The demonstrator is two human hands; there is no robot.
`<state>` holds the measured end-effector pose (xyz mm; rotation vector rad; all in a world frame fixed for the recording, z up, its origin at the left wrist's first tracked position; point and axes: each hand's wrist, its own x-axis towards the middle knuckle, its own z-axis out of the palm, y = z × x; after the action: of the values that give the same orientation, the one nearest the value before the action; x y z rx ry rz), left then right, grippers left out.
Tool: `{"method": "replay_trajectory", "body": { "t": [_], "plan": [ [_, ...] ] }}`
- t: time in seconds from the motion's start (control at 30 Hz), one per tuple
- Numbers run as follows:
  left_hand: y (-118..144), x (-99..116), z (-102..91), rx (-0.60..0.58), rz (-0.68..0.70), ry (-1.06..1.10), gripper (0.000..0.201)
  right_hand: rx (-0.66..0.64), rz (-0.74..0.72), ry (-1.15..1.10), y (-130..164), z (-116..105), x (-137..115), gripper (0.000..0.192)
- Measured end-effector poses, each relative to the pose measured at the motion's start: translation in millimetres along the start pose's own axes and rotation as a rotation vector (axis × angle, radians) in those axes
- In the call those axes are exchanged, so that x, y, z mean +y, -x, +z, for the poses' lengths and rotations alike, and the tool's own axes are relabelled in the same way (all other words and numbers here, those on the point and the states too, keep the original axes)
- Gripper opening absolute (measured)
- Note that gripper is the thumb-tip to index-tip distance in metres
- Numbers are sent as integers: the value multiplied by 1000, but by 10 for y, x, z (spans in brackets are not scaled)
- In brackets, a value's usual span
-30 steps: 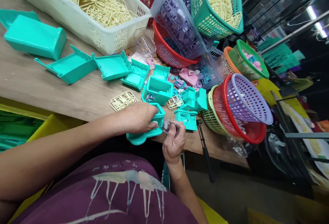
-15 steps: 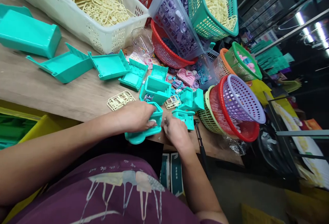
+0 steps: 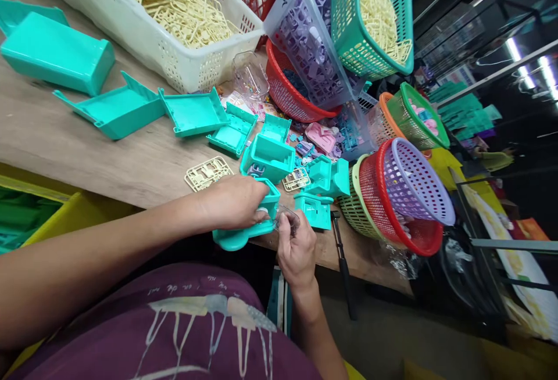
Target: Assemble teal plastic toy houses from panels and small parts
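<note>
Teal housing [image 3: 250, 217] is pinned at the table [image 3: 131, 159] edge by the left hand [image 3: 233, 201], closed over its top, so it is steadied. Clear piece [image 3: 288, 217] is pinched by right hand [image 3: 297, 246] against its open end.

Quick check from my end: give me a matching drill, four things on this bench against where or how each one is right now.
Things:
1. teal toy body
2. clear plastic piece
3. cream parts frame
4. lilac basket

Places or states:
A. nested inside a red basket
B. pinched in the right hand
C. lying flat on the wooden table, beyond the left wrist
D. held at the table edge in the grip of the left hand

Pairs: 1-D, 2-B, 3-C, 4-A
</note>
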<state>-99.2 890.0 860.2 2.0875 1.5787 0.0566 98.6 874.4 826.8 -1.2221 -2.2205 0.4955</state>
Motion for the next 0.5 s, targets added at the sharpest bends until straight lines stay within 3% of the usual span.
{"method": "replay_trajectory", "body": {
  "t": [0.2,0.5],
  "plan": [
    [35,30,25,4,25,15,31,54,-80,187,-11,64,-38,19],
    [25,19,38,24,53,-4,31,16,-5,198,-16,47,-127,22]
  ]
}}
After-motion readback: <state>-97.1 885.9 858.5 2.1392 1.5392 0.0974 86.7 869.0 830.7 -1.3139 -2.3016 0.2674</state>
